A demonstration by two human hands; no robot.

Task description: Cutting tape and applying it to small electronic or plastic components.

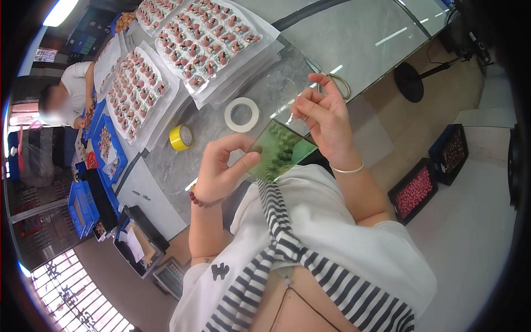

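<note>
1. Grey marbled tabletop (210,119) spreads ahead of both hands, which are apart in front of the person's white top (240,218)
2. The left hand (221,169) pinches the left edge of a glossy green sheet (279,146) between thumb and fingers; the sheet sits tilted between the hands
3. The right hand (326,122) is raised just beside the sheet's right side, forefinger lifted, other fingers bent toward the thumb; I cannot tell whether it grips anything small
4. Just beyond the right hand lies a loop-handled metal tool (348,87), partly hidden by the fingers
5. Ahead of the left hand lie a white tape roll (241,129) and, farther left, a yellow tape roll (176,139)
6. Farther ahead of the left hand, small red-and-dark pieces (206,40) fill white trays on stacked white sheets (251,71)
7. Well to the right hand's right, pink pieces (412,192) fill a black bin (435,181)
8. Far to the left hand's left, a co-worker (74,86) reaches toward the table
</note>
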